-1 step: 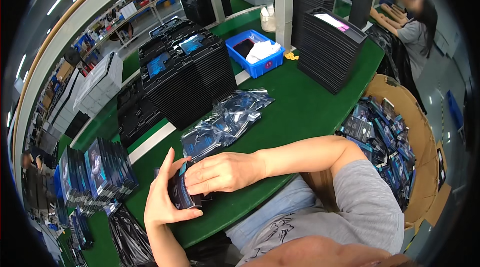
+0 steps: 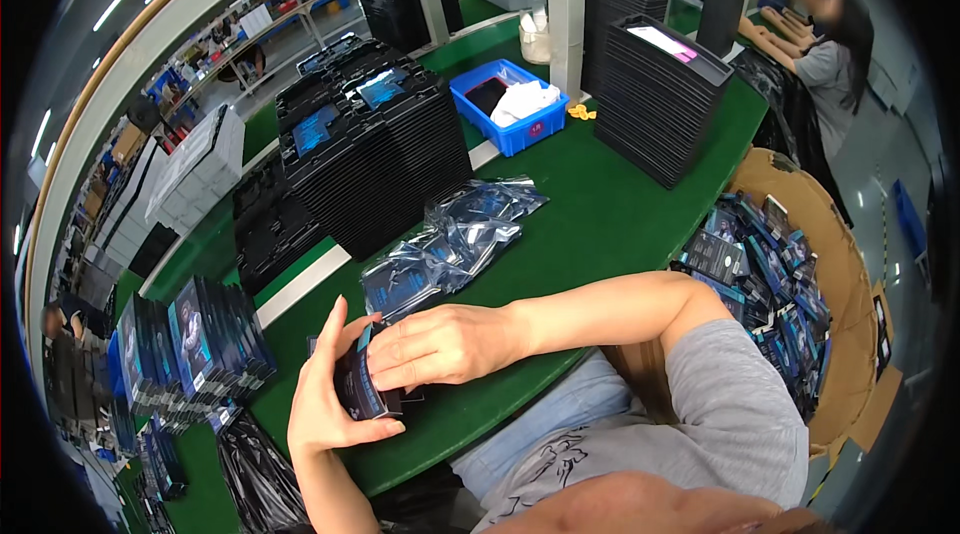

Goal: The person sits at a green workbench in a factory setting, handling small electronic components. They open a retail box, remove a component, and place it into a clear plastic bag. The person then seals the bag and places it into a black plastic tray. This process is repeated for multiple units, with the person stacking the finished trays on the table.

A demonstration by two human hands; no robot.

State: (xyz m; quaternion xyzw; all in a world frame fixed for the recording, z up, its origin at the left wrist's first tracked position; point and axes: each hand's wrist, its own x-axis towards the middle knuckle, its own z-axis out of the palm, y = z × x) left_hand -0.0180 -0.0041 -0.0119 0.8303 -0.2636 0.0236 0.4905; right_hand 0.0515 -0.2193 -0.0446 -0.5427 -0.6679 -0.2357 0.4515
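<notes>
Between our two hands we hold a small dark box with a blue printed face (image 2: 358,386), just above the near edge of the green table top (image 2: 600,224). Our left hand (image 2: 325,404) cradles it from below and from the left, palm up, thumb closed against its lower edge and fingers raised behind it. Our right hand (image 2: 440,344) comes across from the right and lies over the top of the box, its fingers curled down onto the upper face; both hands are closed on the box and it touches nothing else.

Just beyond our right hand lies a loose heap of clear plastic bags with dark blue contents (image 2: 450,239), spread flat on the green surface. Behind that heap stands a tall stack of black moulded plastic trays (image 2: 375,159), and a second, taller stack of the same trays (image 2: 655,104) stands well apart to the right. Between the two stacks sits a blue plastic bin holding white cloth (image 2: 510,109).

To our left, near the table edge, upright rows of dark boxes with blue faces (image 2: 195,339) stand packed side by side. On our right, beside the table, a large brown cardboard carton (image 2: 850,334) is filled with the same kind of dark boxes, tumbled loosely. A person in a grey shirt (image 2: 830,69) sits at the far right end of the table.
</notes>
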